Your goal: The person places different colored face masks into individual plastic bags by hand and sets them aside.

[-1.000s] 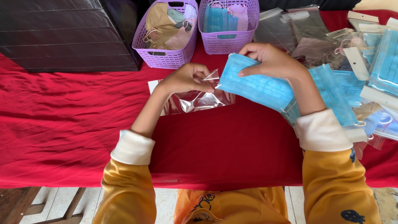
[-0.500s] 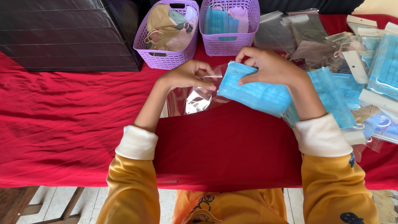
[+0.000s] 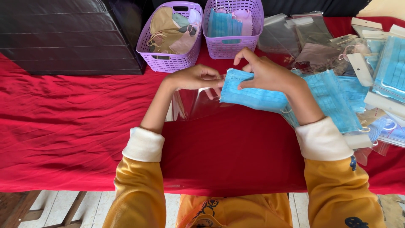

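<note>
Over the red tablecloth (image 3: 76, 126), fingers pinching blue mask (image 3: 253, 95) and clear bag (image 3: 196, 103).

Two baskets (image 3: 168, 59) behind the hands, mask pile (image 3: 337, 101) right, box (image 3: 63, 38) left.

Light blue, finely pleated face mask (image 3: 253, 95) under the right hand (image 3: 270, 74). Clear, glossy bag (image 3: 196, 103) below the left hand (image 3: 196, 78), red showing through. Plain red tablecloth (image 3: 76, 122) beneath both hands. Lilac, perforated basket (image 3: 168, 59) beyond the left hand, holding tan and beige masks. Second lilac basket (image 3: 236, 42) beyond the right hand, holding blue and pale pink masks. More light blue masks in clear bags with white header strips (image 3: 379, 71) right of the right hand. Mustard-yellow sleeves (image 3: 139, 198) with cream cuffs. Glossy black sheet (image 3: 63, 38) far left of the left hand.
</note>
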